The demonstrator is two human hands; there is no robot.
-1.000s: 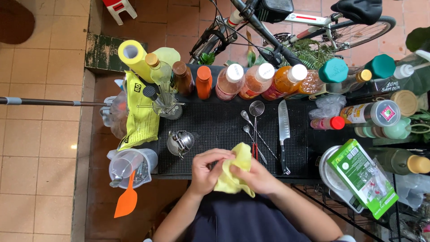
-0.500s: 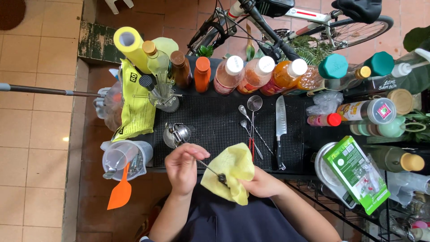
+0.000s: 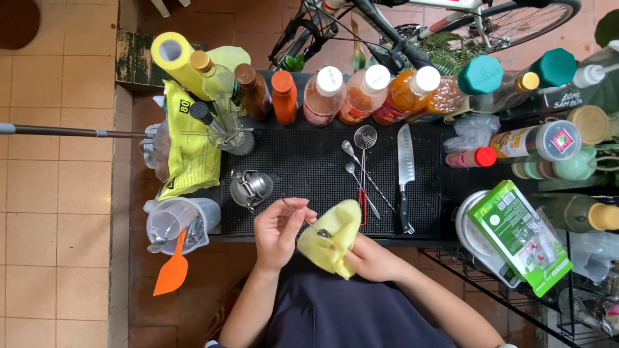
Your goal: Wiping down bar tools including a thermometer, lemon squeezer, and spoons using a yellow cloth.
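Overhead, quick notes, past tense.
left hand: left hand (image 3: pixel 277 232) was closed in a pinch on the thin handle of a small metal spoon (image 3: pixel 308 223), held level at the near edge of the counter (image 3: pixel 309 169), likely so the bowl end stayed steady in the cloth.
right hand: right hand (image 3: pixel 371 258) was closed on a yellow cloth (image 3: pixel 330 240), bunched up around the spoon's bowl; fingers mostly hidden under the fabric.
spoon: handle stuck out left toward the pinch, bowl end sat in a fold of the cloth; looked like wiping, as a judgement.
cloth: held off the counter, over the person's lap, just touching neither mat nor tools as far as I could tell.
mat tools: knife (image 3: pixel 405 174), round strainer (image 3: pixel 365 138) and two long spoons (image 3: pixel 361 177) lay side by side on the black mat, handles toward the person, easy to pick up.
metal jigger: small steel cup (image 3: pixel 250 187) stood left of the hands, near but apart.
back row: sauce bottles (image 3: pixel 361 93) lined up upright along the far edge, out of the work area.
left edge: plastic jug (image 3: pixel 177 222) with an orange spatula (image 3: pixel 173 270) hanging out over the floor; yellow bag (image 3: pixel 187 148) behind it.
right side: green packet (image 3: pixel 519 235) rested on a round lid, well apart from the hands.
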